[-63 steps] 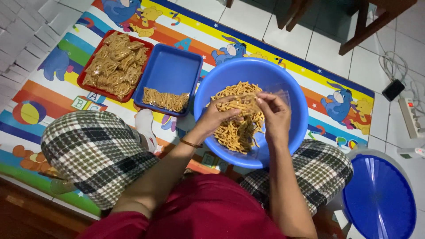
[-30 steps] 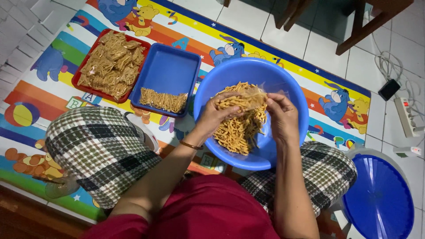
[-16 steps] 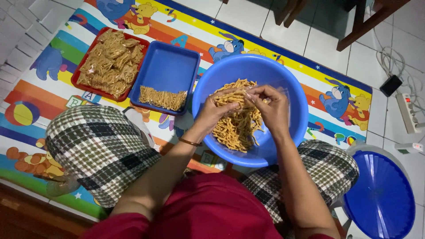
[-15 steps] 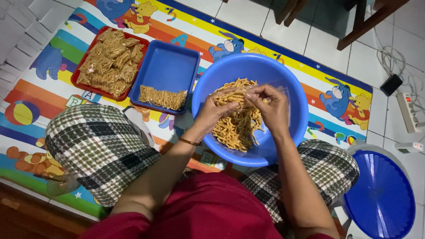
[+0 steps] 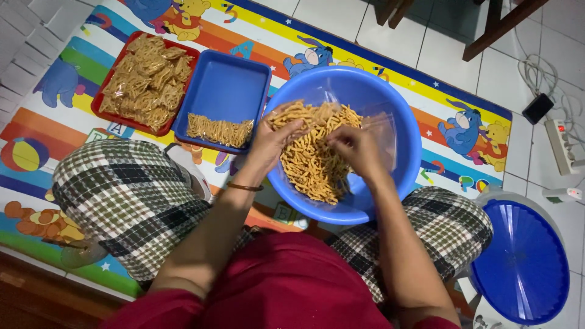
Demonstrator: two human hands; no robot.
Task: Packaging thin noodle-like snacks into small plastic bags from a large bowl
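Observation:
A round blue basin on the mat holds a heap of yellow-orange stick snacks lined with clear plastic. My left hand holds a small clear plastic bag partly filled with snacks at the basin's left side. My right hand is in the middle of the basin, fingers pinched on a few snack sticks beside the bag's mouth. A thin bangle sits on my left wrist.
A blue rectangular tray with one filled packet lies left of the basin. A red tray of several packets is further left. A blue lid lies at the right, a power strip and cables on the tiles, chair legs at the top.
My right hand has moved left from the basin's right side to the bag held by my left hand. The view has shifted slightly.

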